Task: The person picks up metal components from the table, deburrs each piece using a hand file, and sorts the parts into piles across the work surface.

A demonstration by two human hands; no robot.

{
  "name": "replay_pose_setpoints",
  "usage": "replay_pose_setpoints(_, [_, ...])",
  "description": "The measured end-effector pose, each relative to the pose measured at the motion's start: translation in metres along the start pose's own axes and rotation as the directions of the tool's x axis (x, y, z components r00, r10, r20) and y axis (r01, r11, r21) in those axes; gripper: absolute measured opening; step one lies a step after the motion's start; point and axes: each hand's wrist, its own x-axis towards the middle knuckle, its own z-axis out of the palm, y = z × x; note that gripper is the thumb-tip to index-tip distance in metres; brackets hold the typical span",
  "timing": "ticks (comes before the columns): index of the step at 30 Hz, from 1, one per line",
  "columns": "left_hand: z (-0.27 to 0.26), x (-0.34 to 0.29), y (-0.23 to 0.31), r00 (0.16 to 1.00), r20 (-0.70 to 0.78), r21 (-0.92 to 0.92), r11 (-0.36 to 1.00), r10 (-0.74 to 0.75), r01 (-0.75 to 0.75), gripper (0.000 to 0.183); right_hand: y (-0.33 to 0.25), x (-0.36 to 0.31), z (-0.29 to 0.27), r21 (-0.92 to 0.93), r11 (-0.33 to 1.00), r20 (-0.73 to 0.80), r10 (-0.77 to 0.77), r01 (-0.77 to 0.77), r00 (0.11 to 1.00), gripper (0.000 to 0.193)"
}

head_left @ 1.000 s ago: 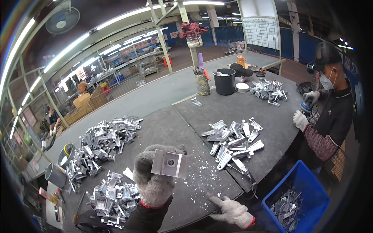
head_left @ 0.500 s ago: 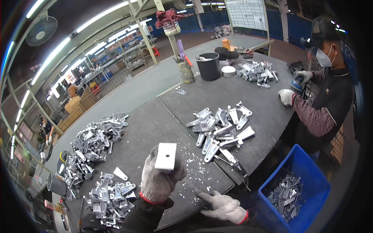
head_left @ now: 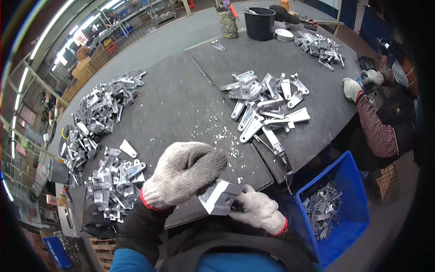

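In gloved fingers, my left hand (head_left: 181, 174) grips a silvery cast-metal bracket (head_left: 220, 198) with a flat, square end and a small hole. The bracket hangs tilted just over the near table edge. My right hand (head_left: 259, 208), also gloved, is closed at the bracket's right side, its thumb and fingers against the edge; the fingertips behind the metal are hidden. Close to my left forearm lies a heap of similar brackets (head_left: 111, 186), with a single bracket (head_left: 128, 148) at its far side. Another pile of brackets (head_left: 267, 102) sits farther off to the right.
White shavings (head_left: 226, 140) dot the dark tabletop (head_left: 167, 109). A larger bracket heap (head_left: 106, 104) lies along the left. To the right below the table stands a blue bin (head_left: 351, 213) with metal parts. A co-worker's gloved hand (head_left: 352, 89) is at the far right; a black bucket (head_left: 259, 25) stands at the back.
My view has tilted down. My left hand has lowered and turned the bracket toward me. My right hand, earlier apart with fingers extended, has closed against the bracket's side.
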Motion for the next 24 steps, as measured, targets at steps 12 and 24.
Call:
replay_pose_setpoints(12, [-0.023, 0.001, 0.008, 0.993, 0.083, 0.33, 0.943, -0.084, 0.052, 0.028, -0.013, 0.001, -0.006, 0.015, 0.997, 0.002, 0.078, -0.078, 0.997, 0.082])
replay_pose_setpoints(24, [-0.008, 0.149, -0.018, 0.997, 0.002, 0.171, 0.982, 0.081, -0.08, 0.056, -0.028, 0.002, -0.012, 0.038, 0.996, 0.055, 0.078, -0.08, 0.995, 0.085])
